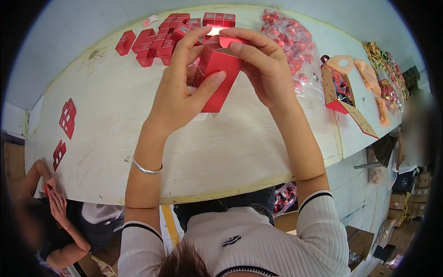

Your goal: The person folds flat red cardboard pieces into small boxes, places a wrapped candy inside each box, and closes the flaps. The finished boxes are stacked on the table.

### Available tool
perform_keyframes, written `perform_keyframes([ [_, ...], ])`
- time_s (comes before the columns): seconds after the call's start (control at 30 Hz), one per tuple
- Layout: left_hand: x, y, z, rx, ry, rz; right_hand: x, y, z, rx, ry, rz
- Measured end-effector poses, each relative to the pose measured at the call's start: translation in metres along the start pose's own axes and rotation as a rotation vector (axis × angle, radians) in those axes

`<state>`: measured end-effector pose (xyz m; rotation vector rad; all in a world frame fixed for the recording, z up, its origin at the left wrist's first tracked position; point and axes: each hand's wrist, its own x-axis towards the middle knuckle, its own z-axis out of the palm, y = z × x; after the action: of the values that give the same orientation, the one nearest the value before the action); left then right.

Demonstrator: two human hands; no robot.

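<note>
A small red cardboard box [223, 87] is held up above the white table, tilted, with its top end toward the far side. My left hand [173, 94] is wrapped round its left side, the thumb lying across the front face. At the upper end my right hand [270, 69] pinches a red flap [232, 42] of the box between thumb and fingers. A silver bangle [146, 168] circles my left wrist. What lies inside the box is hidden.
Several finished-looking red boxes [159, 42] are grouped at the table's far left. A clear bag of red-wrapped balls [295, 51] lies right of my hands, beside an open patterned box [333, 87]. Flat red card pieces [68, 118] lie left. People sit at left and right.
</note>
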<state>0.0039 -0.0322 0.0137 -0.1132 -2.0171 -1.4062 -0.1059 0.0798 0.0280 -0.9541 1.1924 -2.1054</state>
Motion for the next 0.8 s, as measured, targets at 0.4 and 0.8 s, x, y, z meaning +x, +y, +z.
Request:
perform_keyframes([
  [0.4, 0.001, -0.001, 0.002, 0.033, 0.129, 0.075, -0.011, 0.009, 0.009, -0.201, -0.087, -0.218],
  [0.8, -0.001, 0.001, 0.006, -0.546, -0.129, -0.228, -0.015, -0.006, 0.011, -0.047, 0.059, -0.152],
])
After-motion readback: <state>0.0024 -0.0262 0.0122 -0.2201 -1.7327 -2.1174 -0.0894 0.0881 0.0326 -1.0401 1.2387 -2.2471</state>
